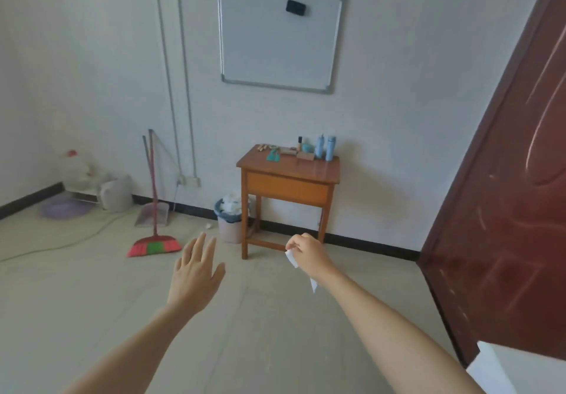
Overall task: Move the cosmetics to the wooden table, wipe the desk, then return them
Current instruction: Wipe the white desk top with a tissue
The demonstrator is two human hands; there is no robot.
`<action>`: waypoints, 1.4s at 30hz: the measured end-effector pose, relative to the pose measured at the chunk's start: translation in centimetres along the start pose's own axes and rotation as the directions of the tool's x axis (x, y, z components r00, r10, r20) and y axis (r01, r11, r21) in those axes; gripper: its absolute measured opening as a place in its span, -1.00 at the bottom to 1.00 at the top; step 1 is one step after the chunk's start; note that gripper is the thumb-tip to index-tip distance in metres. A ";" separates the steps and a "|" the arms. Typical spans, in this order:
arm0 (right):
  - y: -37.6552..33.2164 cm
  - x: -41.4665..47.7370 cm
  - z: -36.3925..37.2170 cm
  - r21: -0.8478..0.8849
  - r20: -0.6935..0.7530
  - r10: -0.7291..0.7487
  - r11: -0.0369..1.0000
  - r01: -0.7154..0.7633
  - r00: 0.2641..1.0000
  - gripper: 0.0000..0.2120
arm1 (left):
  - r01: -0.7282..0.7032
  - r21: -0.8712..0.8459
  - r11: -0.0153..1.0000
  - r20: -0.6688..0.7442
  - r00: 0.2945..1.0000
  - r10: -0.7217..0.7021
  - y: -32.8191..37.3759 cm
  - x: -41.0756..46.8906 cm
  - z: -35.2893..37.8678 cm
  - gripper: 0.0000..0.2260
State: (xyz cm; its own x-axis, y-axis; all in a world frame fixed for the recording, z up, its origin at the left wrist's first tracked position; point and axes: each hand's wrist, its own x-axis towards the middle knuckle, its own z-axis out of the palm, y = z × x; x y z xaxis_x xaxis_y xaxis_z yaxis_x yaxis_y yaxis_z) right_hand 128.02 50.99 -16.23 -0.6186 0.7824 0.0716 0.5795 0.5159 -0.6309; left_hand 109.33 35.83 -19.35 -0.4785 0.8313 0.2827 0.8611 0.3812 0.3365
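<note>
Wooden counter [306,173] holds the cosmetics [309,150]; your right grip [306,251] pinches a white tissue [291,259], left grip [196,271] spread empty; returning them seems left.

Both bare arms reach forward from the bottom of the frame towards its centre. The left forearm [128,347] rises from the lower left edge. The left hand [196,271] sits just left of centre, its back to the camera, fingers straight and slightly spread, pointing up the frame, thumb out to the right. It holds nothing. The right forearm [382,317] comes in from the lower right corner. The right hand [307,254] sits just right of centre, a little higher than the left, fingers curled downward, pinching a white tissue [291,259] that hangs below the knuckles and wrist. The two hands are apart.
</note>
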 end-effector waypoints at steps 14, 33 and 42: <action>-14.3 11.9 10.5 0.006 0.260 -0.210 0.977 0.215 0.943 -0.60 | 0.251 0.021 0.968 -0.152 0.958 -0.245 -16.8 1.9 -5.3 -0.48; -19.3 28.2 23.7 -0.193 0.275 0.050 0.981 0.004 0.960 -0.74 | 0.255 -0.006 0.967 -0.042 0.966 -0.255 -39.3 15.6 -5.8 -0.49; -15.4 43.6 22.9 0.081 0.249 0.103 0.989 -0.127 0.963 -0.65 | 0.132 0.005 0.991 0.066 0.989 -0.132 -38.5 33.0 0.6 -0.49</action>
State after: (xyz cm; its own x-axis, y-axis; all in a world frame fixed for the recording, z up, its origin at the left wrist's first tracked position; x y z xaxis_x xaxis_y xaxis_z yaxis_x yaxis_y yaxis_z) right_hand 79.94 69.12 -21.09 -0.6679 0.7200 -0.1885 0.6084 0.3822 -0.6955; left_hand 60.50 48.82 -23.49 -0.5753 0.7988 0.1761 0.7914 0.4892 0.3665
